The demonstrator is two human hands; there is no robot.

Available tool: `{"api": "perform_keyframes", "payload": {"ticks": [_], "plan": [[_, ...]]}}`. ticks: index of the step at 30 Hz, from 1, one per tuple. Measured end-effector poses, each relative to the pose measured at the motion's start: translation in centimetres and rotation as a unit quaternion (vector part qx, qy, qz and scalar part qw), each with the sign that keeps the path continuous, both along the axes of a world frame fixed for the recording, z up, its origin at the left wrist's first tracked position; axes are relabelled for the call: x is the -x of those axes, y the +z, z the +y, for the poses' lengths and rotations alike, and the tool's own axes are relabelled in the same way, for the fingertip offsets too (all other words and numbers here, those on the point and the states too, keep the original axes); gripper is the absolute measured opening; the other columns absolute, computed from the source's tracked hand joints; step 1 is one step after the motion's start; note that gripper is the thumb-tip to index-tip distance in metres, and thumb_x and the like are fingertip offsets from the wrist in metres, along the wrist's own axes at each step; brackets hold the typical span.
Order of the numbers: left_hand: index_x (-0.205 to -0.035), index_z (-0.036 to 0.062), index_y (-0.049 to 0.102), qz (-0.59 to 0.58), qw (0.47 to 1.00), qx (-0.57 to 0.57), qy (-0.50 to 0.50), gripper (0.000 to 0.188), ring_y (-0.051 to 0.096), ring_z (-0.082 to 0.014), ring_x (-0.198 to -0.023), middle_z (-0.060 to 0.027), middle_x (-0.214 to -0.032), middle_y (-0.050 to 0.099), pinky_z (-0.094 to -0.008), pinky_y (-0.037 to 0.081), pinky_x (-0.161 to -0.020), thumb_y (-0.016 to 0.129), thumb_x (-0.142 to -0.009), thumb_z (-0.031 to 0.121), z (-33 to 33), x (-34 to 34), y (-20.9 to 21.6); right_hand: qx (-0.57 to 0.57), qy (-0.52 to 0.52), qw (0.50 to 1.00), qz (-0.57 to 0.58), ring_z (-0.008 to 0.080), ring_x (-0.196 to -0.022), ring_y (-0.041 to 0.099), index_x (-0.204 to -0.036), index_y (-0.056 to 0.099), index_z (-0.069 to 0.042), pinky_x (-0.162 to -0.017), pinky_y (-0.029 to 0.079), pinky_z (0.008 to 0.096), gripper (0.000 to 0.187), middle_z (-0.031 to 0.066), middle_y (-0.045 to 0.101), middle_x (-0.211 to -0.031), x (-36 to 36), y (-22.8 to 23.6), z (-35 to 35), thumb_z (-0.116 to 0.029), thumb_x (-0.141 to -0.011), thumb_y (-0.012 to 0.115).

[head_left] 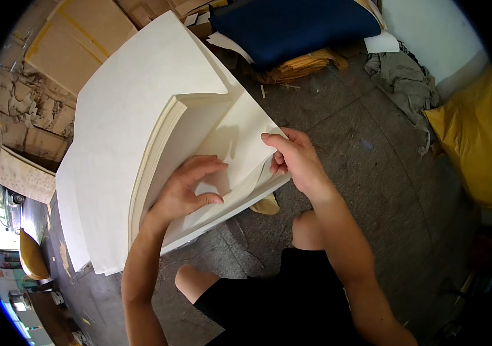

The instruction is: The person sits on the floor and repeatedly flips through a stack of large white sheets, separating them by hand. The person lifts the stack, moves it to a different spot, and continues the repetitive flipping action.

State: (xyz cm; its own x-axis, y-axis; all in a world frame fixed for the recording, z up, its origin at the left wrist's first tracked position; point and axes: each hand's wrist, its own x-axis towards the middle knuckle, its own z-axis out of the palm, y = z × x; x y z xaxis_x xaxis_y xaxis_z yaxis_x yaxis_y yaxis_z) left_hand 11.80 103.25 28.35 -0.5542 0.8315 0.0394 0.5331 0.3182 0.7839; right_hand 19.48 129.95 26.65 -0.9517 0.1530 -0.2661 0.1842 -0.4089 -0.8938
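Observation:
A large stack of white paper sheets (108,121) lies in front of me. A thick upper part of it is bent back toward the left, its cut edges (159,132) showing as a curved band. My left hand (191,187) is in the gap below this fold, thumb and fingers apart, with the wrist and forearm against the bent sheets. At the right corner of the lower sheets (249,132), my right hand (295,158) pinches the paper edge between thumb and fingers. How many sheets it grips cannot be made out.
Brown cardboard (84,40) stands at the back left. Beyond the stack are a dark blue covered bundle (292,29) and crumpled brown paper (303,64). A grey cloth (401,81) and a yellow sack (470,138) lie at the right on the dark floor (373,150). My knees are close to the stack.

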Motion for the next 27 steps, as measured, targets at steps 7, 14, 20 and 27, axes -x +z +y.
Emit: {"api": "perform_keyframes", "payload": {"ticks": [7,14,20,27], "plan": [[-0.133,0.007,0.062,0.049,0.998,0.038,0.018,0.085,0.051,-0.0344,-0.134,-0.0132,-0.137,0.054,-0.0451,0.042,-0.111,0.095,-0.059,0.033,0.8,-1.2,0.8,-0.017,0.001,1.0,-0.011,0.0087,-0.05,0.052,-0.086,0.066,-0.002,-0.047,0.039,0.0248,0.029,-0.0031,0.05,-0.06,0.6,-0.3,0.2,-0.031,-0.089,0.069],[-0.129,0.008,0.064,0.043,0.998,0.029,0.019,0.074,0.054,-0.0312,-0.129,-0.013,-0.131,0.058,-0.042,0.043,-0.109,0.095,-0.063,0.019,0.5,-0.8,0.0,-0.039,-0.015,0.999,-0.014,0.0091,-0.05,0.051,-0.087,0.067,0.0,-0.047,0.042,0.0265,0.03,-0.0018,0.052,-0.061,0.5,-0.2,0.0,-0.03,-0.088,0.066],[-0.127,0.0074,0.065,0.028,0.999,0.031,0.016,0.07,0.058,-0.0284,-0.12,-0.0114,-0.128,0.062,-0.0404,0.046,-0.104,0.094,-0.064,0.015,0.6,-1.0,0.4,-0.084,-0.022,0.996,0.005,0.0097,-0.054,0.057,-0.08,0.062,-0.004,-0.049,0.042,0.0231,0.046,0.0009,0.056,-0.066,-0.3,-0.1,0.0,-0.049,-0.09,0.07],[-0.132,0.0074,0.062,0.017,0.998,0.041,0.036,0.075,0.059,-0.0254,-0.117,-0.0087,-0.123,0.063,-0.0377,0.046,-0.103,0.093,-0.064,0.017,0.9,-1.4,0.4,-0.114,-0.025,0.992,0.053,0.01,-0.058,0.06,-0.076,0.053,-0.008,-0.05,0.046,0.0239,0.051,0.0011,0.057,-0.068,-1.3,-1.7,0.5,-0.051,-0.089,0.076]]}}
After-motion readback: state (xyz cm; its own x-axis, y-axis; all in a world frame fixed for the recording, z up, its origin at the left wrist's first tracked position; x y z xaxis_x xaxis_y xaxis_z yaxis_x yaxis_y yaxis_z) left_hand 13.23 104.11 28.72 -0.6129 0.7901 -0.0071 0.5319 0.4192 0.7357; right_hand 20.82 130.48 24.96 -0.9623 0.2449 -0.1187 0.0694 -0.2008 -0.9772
